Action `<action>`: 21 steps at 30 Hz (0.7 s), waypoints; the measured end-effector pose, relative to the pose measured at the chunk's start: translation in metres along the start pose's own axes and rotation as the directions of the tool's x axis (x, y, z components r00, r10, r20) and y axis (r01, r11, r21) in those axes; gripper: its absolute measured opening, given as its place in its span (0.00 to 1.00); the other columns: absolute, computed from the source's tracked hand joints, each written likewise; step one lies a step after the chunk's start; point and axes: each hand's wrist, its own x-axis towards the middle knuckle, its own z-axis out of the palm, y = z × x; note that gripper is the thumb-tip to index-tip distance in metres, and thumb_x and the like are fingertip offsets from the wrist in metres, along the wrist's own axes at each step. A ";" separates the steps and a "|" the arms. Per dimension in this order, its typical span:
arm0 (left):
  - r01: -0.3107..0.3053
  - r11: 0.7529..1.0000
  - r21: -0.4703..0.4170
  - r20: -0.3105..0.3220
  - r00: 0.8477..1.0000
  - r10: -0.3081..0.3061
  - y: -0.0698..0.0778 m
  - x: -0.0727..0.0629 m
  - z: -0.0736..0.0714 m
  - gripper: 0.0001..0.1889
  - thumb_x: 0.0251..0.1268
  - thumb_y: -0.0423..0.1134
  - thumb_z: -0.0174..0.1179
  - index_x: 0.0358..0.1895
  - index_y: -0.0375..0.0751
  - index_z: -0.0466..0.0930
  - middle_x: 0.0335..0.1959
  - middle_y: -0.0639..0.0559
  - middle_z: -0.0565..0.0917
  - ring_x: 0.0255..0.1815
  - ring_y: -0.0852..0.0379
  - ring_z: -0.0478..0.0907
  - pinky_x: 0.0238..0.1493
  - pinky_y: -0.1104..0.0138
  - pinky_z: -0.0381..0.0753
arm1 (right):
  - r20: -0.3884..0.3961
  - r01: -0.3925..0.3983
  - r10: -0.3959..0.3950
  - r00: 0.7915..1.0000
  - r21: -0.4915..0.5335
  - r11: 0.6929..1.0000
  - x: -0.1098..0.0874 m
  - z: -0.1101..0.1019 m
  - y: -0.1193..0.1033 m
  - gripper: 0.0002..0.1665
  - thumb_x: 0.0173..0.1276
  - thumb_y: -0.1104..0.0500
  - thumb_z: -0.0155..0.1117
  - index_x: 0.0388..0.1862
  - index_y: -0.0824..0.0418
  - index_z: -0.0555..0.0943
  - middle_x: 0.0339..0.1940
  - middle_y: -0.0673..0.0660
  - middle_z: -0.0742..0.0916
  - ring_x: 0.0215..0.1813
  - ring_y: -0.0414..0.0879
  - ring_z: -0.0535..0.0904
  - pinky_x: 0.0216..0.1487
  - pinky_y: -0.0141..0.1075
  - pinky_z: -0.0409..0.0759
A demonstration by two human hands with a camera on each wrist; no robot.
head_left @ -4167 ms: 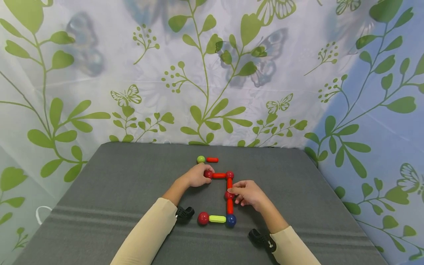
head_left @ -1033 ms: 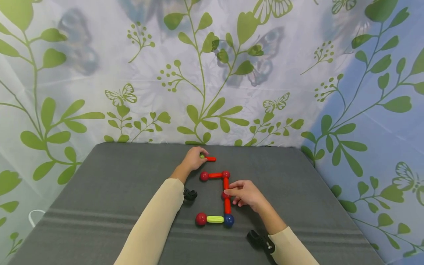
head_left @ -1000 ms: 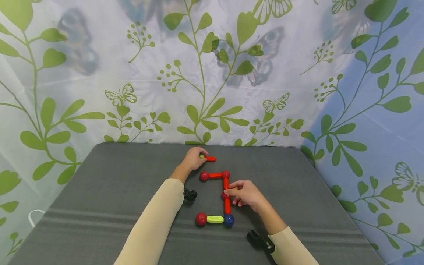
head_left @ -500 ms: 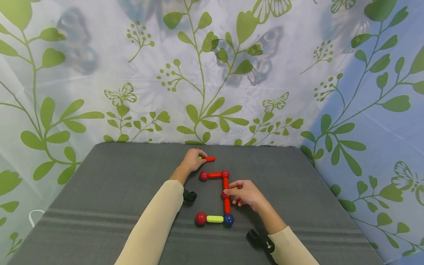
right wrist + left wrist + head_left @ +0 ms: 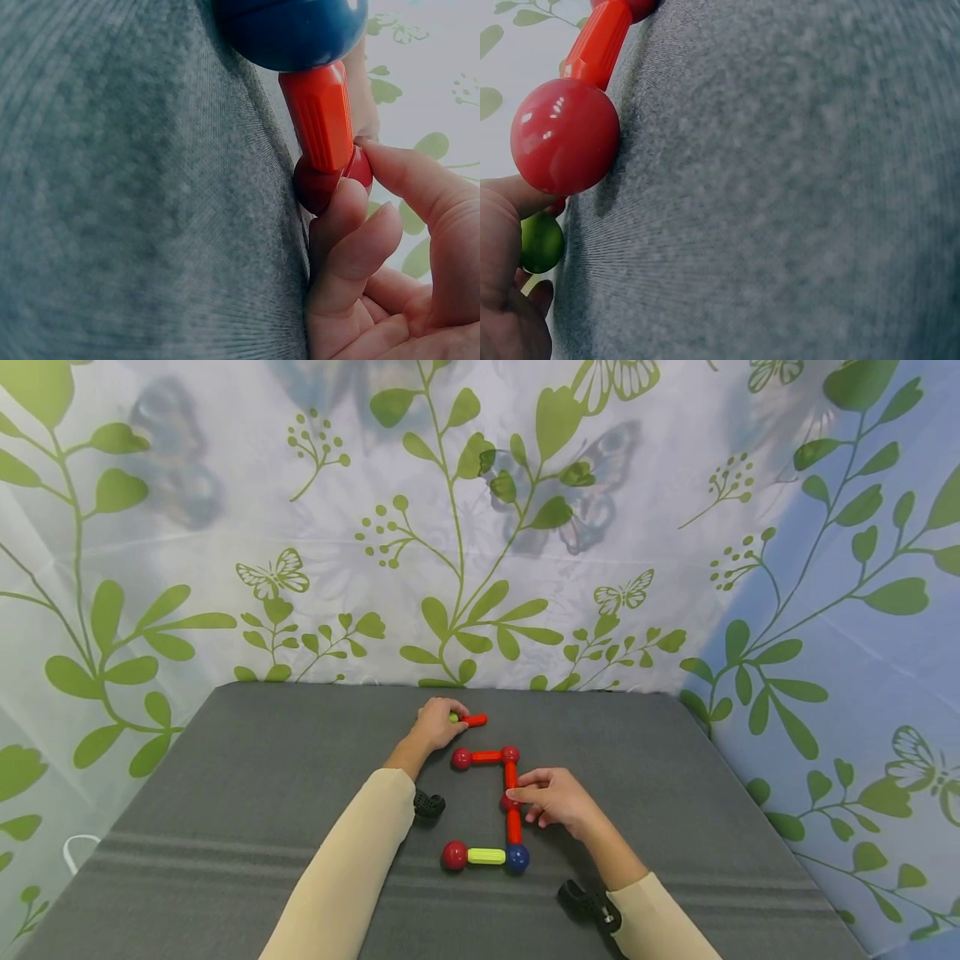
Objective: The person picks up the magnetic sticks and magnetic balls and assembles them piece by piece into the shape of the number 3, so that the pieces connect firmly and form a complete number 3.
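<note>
At the far side of the table my left hand (image 5: 438, 722) holds a green ball (image 5: 543, 243) between thumb and fingers. A loose red rod (image 5: 476, 720) lies at the ball's right; whether they touch is hidden. With thumb and fingers my right hand (image 5: 561, 799) pinches the middle red ball (image 5: 318, 187) of a ball-and-rod figure on the table. From that ball, a red rod (image 5: 318, 116) runs to a blue ball (image 5: 517, 857). Another leads to the corner red ball (image 5: 510, 754). At the figure's upper left end sits a red ball (image 5: 461, 759).
The figure's lower arm is a yellow-green rod (image 5: 486, 856) ending in a large red ball (image 5: 453, 855). Grey cloth covers the table (image 5: 300, 760). A leaf-printed curtain (image 5: 337, 527) hangs behind. Black wrist mounts (image 5: 429, 803) project below both hands.
Since the oldest frame, my left hand has left the upper left red ball and gone back to the green ball. My right hand stays at the middle red ball.
</note>
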 end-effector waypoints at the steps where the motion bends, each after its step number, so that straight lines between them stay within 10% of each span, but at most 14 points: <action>1: -0.006 1.000 -0.001 -0.003 1.000 0.006 0.000 0.000 0.000 0.11 0.70 0.40 0.66 0.52 0.46 0.88 0.51 0.48 0.87 0.57 0.48 0.79 0.67 0.44 0.68 | 0.000 0.001 -0.001 1.000 0.000 1.000 0.000 0.000 0.000 0.28 0.60 0.48 0.79 0.52 0.63 0.84 0.37 0.55 0.90 0.23 0.44 0.82 0.25 0.33 0.79; 10: -0.041 0.996 -0.079 -0.043 0.998 0.038 -0.001 -0.002 -0.005 0.10 0.69 0.40 0.67 0.51 0.46 0.88 0.50 0.50 0.88 0.57 0.50 0.81 0.73 0.41 0.62 | -0.005 -0.004 0.004 1.000 -0.006 1.000 -0.001 0.001 -0.002 0.28 0.60 0.47 0.79 0.53 0.63 0.84 0.37 0.55 0.90 0.23 0.45 0.82 0.25 0.33 0.79; 21: -0.112 0.976 -0.189 -0.079 0.992 0.099 -0.013 -0.010 -0.011 0.10 0.67 0.37 0.68 0.49 0.43 0.88 0.48 0.49 0.89 0.51 0.51 0.82 0.58 0.55 0.80 | -0.024 -0.013 0.012 1.000 -0.026 1.000 -0.003 0.000 -0.003 0.28 0.60 0.47 0.79 0.53 0.63 0.84 0.37 0.54 0.90 0.23 0.45 0.82 0.25 0.33 0.79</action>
